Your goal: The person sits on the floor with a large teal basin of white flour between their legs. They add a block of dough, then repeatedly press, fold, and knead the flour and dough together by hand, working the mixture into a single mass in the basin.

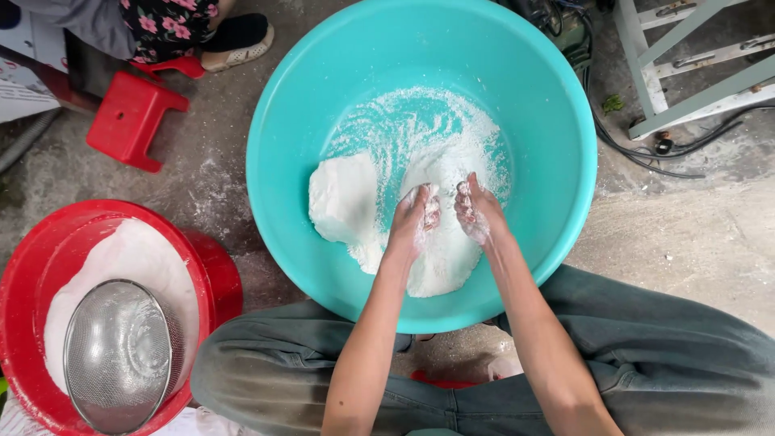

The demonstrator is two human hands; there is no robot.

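Note:
A large teal plastic basin [549, 121] on the floor holds a heap of white flour, partly pressed into a damp lump [347, 198] on the left. My left hand [416, 216] and my right hand [475, 208] hover side by side over the flour, both coated in white. The fingers of each hand are curled around small clumps of flour, the two hands almost touching. My forearms reach in over the near rim from between my knees.
A red tub [32, 266] at the lower left holds white flour and a metal mesh sieve [119, 355]. A red plastic stool [133, 117] and another person's foot in a sandal [238, 40] are at the upper left. Cables [646, 153] and a grey frame lie at the upper right.

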